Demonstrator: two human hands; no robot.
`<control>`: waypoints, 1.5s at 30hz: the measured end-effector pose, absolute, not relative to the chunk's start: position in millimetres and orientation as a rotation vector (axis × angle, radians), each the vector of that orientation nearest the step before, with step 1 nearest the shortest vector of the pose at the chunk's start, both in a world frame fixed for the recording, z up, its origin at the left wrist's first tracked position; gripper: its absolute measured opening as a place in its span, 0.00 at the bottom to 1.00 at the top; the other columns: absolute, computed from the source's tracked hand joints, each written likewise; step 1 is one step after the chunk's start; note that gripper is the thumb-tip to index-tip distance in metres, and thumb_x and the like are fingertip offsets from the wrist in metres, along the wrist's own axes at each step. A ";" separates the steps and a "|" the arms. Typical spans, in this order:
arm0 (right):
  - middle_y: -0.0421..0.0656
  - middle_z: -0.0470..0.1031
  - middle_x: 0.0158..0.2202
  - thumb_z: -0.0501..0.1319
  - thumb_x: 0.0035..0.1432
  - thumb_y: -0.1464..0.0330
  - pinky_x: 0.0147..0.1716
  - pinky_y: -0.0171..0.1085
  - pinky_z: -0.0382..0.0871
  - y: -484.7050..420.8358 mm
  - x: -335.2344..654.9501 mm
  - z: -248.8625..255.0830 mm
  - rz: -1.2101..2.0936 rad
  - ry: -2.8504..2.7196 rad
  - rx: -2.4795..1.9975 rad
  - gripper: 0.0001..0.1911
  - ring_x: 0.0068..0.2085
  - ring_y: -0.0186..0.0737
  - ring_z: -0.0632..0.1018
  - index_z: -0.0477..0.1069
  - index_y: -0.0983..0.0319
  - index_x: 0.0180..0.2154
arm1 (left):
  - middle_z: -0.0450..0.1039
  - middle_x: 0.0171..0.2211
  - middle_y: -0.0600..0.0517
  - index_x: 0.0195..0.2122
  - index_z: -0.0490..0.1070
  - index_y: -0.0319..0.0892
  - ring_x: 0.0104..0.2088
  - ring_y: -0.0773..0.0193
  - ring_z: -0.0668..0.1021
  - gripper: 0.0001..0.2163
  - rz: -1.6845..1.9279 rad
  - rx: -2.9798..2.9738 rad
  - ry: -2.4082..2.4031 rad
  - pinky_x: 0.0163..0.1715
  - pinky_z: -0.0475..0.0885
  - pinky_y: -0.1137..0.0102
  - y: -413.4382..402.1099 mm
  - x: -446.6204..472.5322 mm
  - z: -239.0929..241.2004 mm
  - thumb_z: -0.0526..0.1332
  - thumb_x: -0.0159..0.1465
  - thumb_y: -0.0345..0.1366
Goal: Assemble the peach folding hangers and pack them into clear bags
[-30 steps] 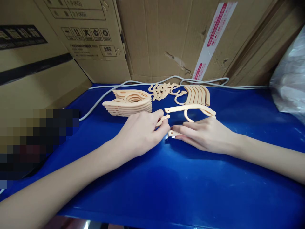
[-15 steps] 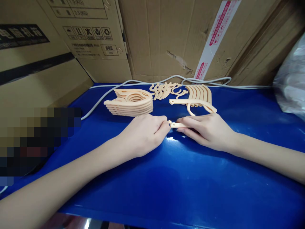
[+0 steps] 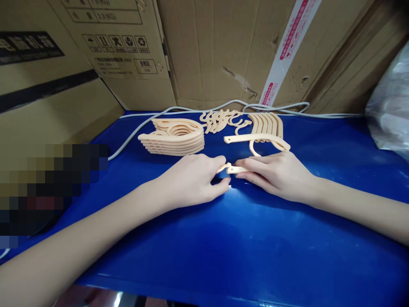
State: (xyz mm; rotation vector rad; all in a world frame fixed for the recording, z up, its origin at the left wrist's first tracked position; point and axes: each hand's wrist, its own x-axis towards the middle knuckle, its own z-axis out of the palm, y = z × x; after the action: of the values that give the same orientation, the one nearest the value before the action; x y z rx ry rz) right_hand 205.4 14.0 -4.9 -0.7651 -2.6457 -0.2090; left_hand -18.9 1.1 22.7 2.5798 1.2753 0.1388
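Head view: the left hand (image 3: 191,181) and right hand (image 3: 275,175) meet on the blue table (image 3: 223,238). Each pinches one end of a small peach plastic piece (image 3: 236,169), which their fingers largely hide. The cardboard boxes (image 3: 217,47) behind show no contents, and a pixelated patch (image 3: 47,192) masks the left edge.

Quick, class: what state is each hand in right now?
Left hand: closed, pinching a small peach hook.
Right hand: closed, pinching a peach plastic bar.

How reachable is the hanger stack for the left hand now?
Probably yes: the hanger stack lies just beyond the left hand with nothing between, though its grip is on a small peach part.
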 end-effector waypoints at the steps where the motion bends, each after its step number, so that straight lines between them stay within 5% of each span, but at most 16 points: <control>1: 0.39 0.80 0.30 0.49 0.71 0.62 0.23 0.34 0.59 13.9 205.5 -4.9 -0.232 -2.648 -0.757 0.16 0.28 0.34 0.80 0.73 0.62 0.43 | 0.61 0.19 0.57 0.26 0.55 0.44 0.20 0.66 0.63 0.14 0.124 2.610 1.265 0.22 0.49 0.70 1.4 -19.2 22.5 0.55 0.66 0.42; 14: 0.38 0.78 0.26 0.46 0.72 0.59 0.22 0.34 0.55 13.8 206.4 -5.0 -0.231 -2.657 -0.815 0.20 0.24 0.33 0.78 0.73 0.62 0.43 | 0.72 0.23 0.51 0.35 0.63 0.41 0.22 0.59 0.75 0.14 -0.131 2.914 1.334 0.18 0.49 0.71 -1.1 -14.8 27.5 0.48 0.74 0.43; 29: 0.40 0.74 0.23 0.45 0.71 0.55 0.25 0.33 0.56 15.7 206.4 -3.0 0.088 -2.683 -0.899 0.25 0.23 0.34 0.73 0.75 0.63 0.39 | 0.69 0.21 0.50 0.30 0.64 0.39 0.17 0.62 0.74 0.10 -0.155 3.389 1.275 0.15 0.43 0.70 -6.5 -13.2 22.6 0.50 0.69 0.30; 45: 0.41 0.79 0.28 0.48 0.71 0.58 0.28 0.34 0.60 17.2 208.0 -3.0 0.167 -2.700 -0.822 0.21 0.27 0.34 0.76 0.76 0.61 0.43 | 0.70 0.21 0.52 0.30 0.65 0.40 0.19 0.63 0.74 0.14 0.146 3.387 1.074 0.18 0.46 0.69 0.9 -22.2 20.3 0.50 0.70 0.40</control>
State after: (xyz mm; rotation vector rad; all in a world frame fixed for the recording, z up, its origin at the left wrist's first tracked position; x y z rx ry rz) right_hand 208.0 17.2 -3.0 -0.8223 -2.7004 0.1668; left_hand -22.2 0.9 20.3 3.3868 1.0735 0.1463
